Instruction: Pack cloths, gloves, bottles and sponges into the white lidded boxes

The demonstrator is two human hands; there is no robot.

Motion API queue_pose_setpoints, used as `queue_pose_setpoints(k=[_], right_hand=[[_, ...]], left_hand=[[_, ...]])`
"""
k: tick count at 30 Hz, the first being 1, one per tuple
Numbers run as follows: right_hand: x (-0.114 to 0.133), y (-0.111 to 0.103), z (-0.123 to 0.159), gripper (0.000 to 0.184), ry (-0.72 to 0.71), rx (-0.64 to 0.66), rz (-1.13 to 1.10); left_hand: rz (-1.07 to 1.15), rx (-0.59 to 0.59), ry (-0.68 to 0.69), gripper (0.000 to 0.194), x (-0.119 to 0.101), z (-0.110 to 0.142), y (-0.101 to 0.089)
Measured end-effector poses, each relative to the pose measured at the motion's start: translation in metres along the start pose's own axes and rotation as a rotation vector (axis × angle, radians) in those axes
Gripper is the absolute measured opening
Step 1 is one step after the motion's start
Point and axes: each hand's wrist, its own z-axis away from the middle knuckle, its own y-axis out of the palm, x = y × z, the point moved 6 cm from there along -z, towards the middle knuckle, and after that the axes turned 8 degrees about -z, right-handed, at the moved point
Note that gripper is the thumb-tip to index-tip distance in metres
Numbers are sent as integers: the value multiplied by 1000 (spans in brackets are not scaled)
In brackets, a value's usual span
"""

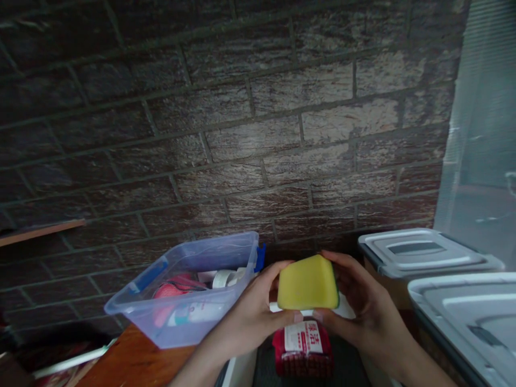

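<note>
A yellow sponge point(308, 284) with a thin green edge on its right side is held up between both hands. My left hand point(264, 303) grips its left side, thumb below and fingers behind. On the right side my right hand point(360, 306) closes on it in the same way, its thumb under the lower edge. Beneath the sponge lies a red plastic-wrapped pack point(304, 349) with a white label, on a dark surface. To the left stands a clear bluish plastic bin point(181, 336) holding a pink item point(177, 287), a white bottle point(199, 312) and a white roll-shaped item point(223, 278).
Two lidded storage boxes stand on the right, one with a grey-white lid point(419, 250) behind another lid point(463, 317). A brick wall point(258, 134) rises behind everything. The bin rests on a brown wooden surface point(124, 360). Translucent sheeting point(484, 134) hangs at the far right.
</note>
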Motion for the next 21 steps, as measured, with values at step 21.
queue_pose_setpoints(k=[21], right_hand=[[-4, 1, 6, 73, 165, 169, 125]], left_hand=[[-768, -370, 238, 64, -11, -1, -23]])
